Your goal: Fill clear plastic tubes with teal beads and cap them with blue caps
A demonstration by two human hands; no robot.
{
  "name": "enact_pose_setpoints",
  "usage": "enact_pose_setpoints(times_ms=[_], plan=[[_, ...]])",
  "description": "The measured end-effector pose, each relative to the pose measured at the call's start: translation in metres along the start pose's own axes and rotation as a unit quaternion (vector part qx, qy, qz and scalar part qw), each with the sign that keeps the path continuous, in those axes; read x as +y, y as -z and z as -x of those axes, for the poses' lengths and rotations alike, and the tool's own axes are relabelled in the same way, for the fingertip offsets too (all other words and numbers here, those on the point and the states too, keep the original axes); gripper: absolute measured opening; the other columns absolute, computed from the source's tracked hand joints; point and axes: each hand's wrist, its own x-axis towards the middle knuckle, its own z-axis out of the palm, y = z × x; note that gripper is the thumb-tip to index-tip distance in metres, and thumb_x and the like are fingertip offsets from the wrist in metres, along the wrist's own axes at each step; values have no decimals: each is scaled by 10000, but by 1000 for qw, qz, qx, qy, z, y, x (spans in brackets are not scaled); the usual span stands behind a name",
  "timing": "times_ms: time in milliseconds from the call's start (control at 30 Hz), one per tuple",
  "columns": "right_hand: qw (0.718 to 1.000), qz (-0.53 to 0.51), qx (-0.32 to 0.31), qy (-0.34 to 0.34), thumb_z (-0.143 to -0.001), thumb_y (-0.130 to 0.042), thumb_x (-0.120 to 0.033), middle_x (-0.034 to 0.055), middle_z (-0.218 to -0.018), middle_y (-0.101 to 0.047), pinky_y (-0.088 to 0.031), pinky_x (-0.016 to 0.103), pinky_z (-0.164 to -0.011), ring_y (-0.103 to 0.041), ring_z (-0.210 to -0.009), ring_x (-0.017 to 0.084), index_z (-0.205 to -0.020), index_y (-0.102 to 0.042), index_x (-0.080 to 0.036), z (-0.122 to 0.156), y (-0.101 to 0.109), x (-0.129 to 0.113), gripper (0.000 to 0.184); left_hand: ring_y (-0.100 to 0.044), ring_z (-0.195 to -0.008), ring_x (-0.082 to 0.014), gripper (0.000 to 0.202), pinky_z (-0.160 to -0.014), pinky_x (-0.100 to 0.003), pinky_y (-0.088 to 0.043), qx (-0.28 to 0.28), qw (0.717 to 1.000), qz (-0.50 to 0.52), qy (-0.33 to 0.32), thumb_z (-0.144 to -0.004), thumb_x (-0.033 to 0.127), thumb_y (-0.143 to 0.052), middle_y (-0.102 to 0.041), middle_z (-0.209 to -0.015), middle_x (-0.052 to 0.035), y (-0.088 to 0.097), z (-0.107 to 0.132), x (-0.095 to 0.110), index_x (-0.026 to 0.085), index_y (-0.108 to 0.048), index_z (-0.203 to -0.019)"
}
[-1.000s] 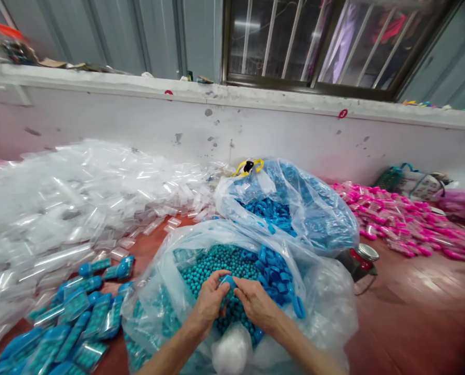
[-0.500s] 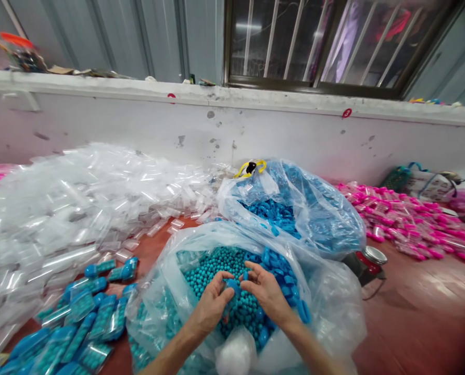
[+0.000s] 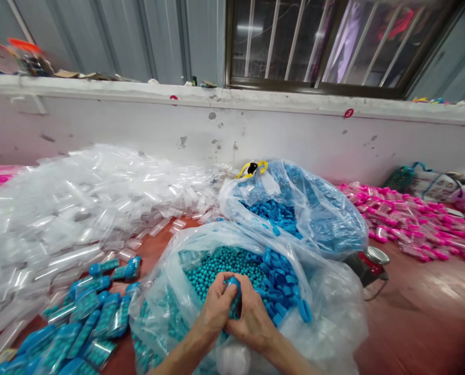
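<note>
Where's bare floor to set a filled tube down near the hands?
Bare floor lies right of the bead bag, below the pink pile and past the jar. A narrow strip runs between the clear tubes and blue tubes. Left is crowded.

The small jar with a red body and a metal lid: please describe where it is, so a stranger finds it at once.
Start at the big clear bag of blue pieces by the wall. At that bag's lower right edge, on the brown floor, stands the jar. It is the only red, metal-lidded thing there.
</note>
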Motion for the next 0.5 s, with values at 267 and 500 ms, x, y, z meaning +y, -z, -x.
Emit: enact_pose_setpoints(times_ms=[267,500], plan=[[997,44,-60,-26,-628,-629,-259,135,-1193,-462,-391,367,-868,-482,-1060,268,-1311,-306,-171,2,-4,2,760,-452,-538,-120,188,-526,-220,-358,22,988,-152,-34,-759,337,-457,-477,-581,44,3,-6,-7,188,-501,-865],[984,108,-144,3,-795,-513,-287,115,-1146,-513,-392,316,-877,-502,-1044,222,-1271,-408,-158,-15,20,23,504,-509,-563,-182,293,-566,-266,-367,108,871,-478,-41,-771,368,-409,-535,-595,15,112,21,47,213,-531,-988]])
